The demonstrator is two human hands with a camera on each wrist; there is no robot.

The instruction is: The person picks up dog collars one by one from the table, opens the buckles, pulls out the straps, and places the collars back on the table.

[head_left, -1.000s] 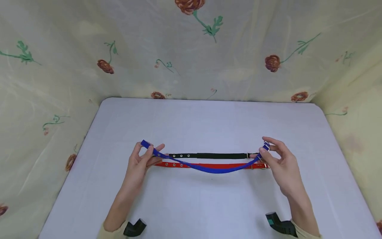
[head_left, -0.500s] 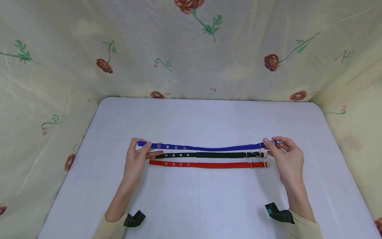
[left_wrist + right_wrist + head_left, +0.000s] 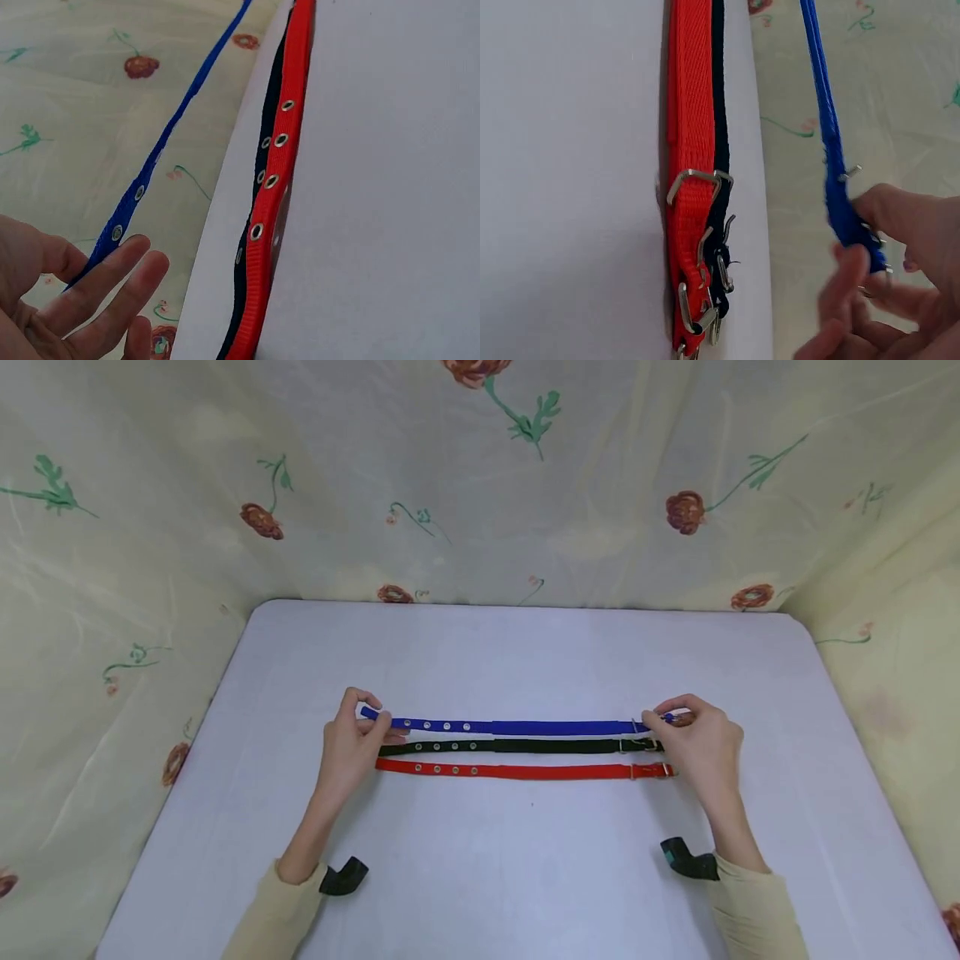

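A blue collar (image 3: 562, 727) with metal eyelets is stretched straight between my two hands. My left hand (image 3: 348, 745) pinches its eyelet end between thumb and finger, the other fingers spread in the left wrist view. At the buckle end, my right hand (image 3: 701, 745) pinches the collar near its metal fittings; the fingers partly hide the buckle. Nearer to me, a black collar (image 3: 555, 746) and a red collar (image 3: 555, 772) lie side by side on the white table, eyelets to the left and buckles to the right. Both wrist views show the blue collar raised, apart from these two.
The white table (image 3: 525, 860) has rounded far corners. A pale curtain (image 3: 337, 560) with a flower print hangs behind it and along both sides. Dark wrist cameras are worn on both wrists, by the beige sleeves.
The blue collar sagged across the black and red ones; it has been pulled taut and moved behind the black one. Since half a second ago, both hands have moved slightly inward.
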